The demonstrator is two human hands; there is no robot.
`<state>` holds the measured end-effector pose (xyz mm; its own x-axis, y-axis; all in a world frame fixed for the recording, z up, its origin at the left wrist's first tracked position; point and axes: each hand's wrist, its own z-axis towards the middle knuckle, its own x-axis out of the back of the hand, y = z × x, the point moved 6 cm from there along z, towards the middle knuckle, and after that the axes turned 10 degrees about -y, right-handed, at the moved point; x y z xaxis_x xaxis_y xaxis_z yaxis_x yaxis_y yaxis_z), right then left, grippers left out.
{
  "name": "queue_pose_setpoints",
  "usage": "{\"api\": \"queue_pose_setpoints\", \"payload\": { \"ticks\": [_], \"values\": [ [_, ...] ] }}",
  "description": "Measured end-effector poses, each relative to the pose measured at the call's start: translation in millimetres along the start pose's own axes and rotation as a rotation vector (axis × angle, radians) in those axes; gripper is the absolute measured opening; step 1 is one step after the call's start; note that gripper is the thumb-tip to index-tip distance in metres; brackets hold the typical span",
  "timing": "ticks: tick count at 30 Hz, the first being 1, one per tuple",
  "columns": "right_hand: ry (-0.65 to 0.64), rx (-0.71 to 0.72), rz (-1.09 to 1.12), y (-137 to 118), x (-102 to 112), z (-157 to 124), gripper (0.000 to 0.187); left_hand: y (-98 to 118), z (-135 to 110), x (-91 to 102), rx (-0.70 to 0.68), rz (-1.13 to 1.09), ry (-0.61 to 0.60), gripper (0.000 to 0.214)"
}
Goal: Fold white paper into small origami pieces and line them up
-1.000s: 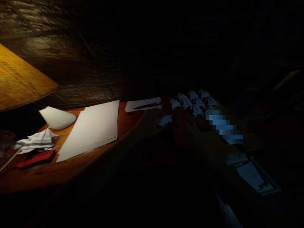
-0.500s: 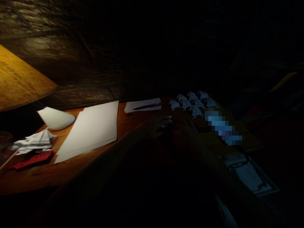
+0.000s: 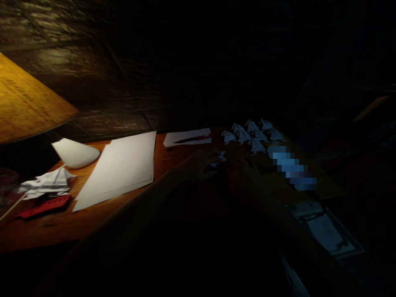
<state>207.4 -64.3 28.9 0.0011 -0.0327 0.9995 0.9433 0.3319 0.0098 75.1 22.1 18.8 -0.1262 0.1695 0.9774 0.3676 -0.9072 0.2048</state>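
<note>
In the dim middle of the wooden table, my left hand (image 3: 199,165) has its fingers curled on a small folded piece of paper (image 3: 222,156), of which only pale corners show. Close on the right, my right hand (image 3: 241,175) is bent with its fingers drawn in beside the same paper. Deep shadow hides its fingertips and whatever they may hold. Just beyond my hands stand several folded paper figures (image 3: 256,145), pointed on top and grouped in loose rows. A knife (image 3: 192,140) with a red handle lies on small paper sheets (image 3: 173,137) behind my left hand.
Large white sheets (image 3: 120,169) are stacked left of my left arm. Farther left are a white rounded object (image 3: 76,153), a crumpled striped cloth or paper (image 3: 49,183), a red object (image 3: 46,207) and a lit lampshade (image 3: 31,103). A blurred-out bluish object (image 3: 291,167) lies right.
The view has shifted slightly. A little more of the folded paper's pale corners shows between my hands, which stay in nearly the same place.
</note>
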Motion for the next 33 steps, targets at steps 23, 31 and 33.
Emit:
{"api": "queue_pose_setpoints", "payload": {
  "ticks": [23,31,33],
  "values": [
    [0.016,-0.034,0.042,3.7,-5.9,0.0,0.037,-2.9,0.0,-0.6,-0.006,-0.009,0.033,0.050],
    [0.018,-0.034,0.047,4.4,-5.7,-1.3,0.038,-3.2,-2.1,2.7,0.043,0.062,0.050,0.045],
    [0.010,-0.034,0.055,4.7,-6.5,-1.5,0.039,-4.4,-2.0,3.2,0.043,0.086,0.066,0.044]
  ]
}}
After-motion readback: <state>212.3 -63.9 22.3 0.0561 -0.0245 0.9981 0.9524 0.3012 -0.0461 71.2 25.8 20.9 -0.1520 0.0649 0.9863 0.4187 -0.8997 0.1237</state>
